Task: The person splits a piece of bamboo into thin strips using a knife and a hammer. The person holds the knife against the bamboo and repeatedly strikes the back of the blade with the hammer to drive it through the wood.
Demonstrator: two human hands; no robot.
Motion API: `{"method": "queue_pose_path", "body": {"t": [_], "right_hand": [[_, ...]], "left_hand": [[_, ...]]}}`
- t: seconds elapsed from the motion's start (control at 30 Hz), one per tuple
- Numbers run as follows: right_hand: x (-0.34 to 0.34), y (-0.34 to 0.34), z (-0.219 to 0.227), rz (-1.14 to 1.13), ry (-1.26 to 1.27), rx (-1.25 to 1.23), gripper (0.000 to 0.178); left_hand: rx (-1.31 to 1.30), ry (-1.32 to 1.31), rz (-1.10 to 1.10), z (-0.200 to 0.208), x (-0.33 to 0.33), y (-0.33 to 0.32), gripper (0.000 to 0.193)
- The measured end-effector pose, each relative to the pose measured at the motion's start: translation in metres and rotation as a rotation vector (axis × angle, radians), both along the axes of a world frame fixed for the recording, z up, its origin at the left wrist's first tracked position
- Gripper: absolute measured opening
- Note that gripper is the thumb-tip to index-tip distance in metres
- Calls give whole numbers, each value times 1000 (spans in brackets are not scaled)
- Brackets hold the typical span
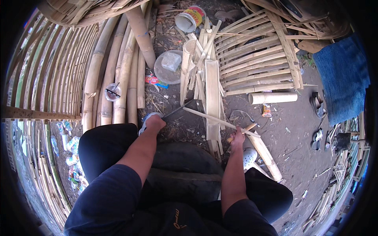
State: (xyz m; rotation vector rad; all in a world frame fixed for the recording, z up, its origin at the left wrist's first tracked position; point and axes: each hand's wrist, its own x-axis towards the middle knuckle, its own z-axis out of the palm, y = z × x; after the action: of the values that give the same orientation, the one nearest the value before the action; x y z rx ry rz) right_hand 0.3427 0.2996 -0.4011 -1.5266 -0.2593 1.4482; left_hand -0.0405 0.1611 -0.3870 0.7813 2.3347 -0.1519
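Note:
My right hand [237,138] is closed around a short wooden-handled tool [250,126]. A long split bamboo strip [208,117] crosses the same hand at its fingers and slants up to the left. The tool's working end cannot be made out. My left hand [156,121] is low beside a pale shoe [146,118] on my left foot; its fingers are hidden. From beside that hand a thin dark bar [177,109] runs to the right, and whether I grip it is unclear. Between my hands lies a wide split bamboo piece [212,92].
Thick bamboo poles [125,74] lie at left, with a plastic cup [113,92] on them. A slatted bamboo panel [256,59] stands at the far right. Ahead are a bucket [189,19] and a stone block [171,61]. A bamboo length [267,157] leans by my right shoe [249,157].

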Motion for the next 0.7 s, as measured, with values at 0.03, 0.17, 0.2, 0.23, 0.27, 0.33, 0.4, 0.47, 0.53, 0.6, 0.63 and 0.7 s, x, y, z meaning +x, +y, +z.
{"method": "queue_pose_path", "body": {"t": [0.03,0.17,0.2,0.23,0.27,0.33,0.4,0.47,0.53,0.6,0.63,0.7], "right_hand": [[2,-2,-5,-35,-67,-68,21],[15,-3,-19,-2,-33,-128,22],[12,-2,-17,8,-32,-143,22],[10,-1,-15,18,-32,-157,22],[7,0,-13,17,-23,-160,22],[9,4,-10,-3,-4,-153,20],[5,11,-2,-47,-3,-121,19],[-16,17,19,-42,-43,-65,18],[-59,19,70,17,-122,19,16],[-81,23,105,175,-143,207,18],[-97,23,126,270,-192,230,20],[-125,18,155,458,-308,286,19]], "left_hand": [[-13,-3,-3,2,0,0,42],[-11,-1,-6,5,2,3,40],[-19,-5,-7,4,1,1,43],[-28,-9,-9,2,-1,-1,46],[-35,-14,-12,1,-3,-3,49],[-34,-20,-19,2,-2,1,49],[-25,-22,-25,3,0,5,48],[-20,-20,-16,5,0,4,47],[-25,-1,7,0,-5,-4,43],[-22,-1,7,-1,-4,-2,43],[-25,-3,11,0,-4,-2,44],[-26,-4,15,1,-5,-2,45]]}}
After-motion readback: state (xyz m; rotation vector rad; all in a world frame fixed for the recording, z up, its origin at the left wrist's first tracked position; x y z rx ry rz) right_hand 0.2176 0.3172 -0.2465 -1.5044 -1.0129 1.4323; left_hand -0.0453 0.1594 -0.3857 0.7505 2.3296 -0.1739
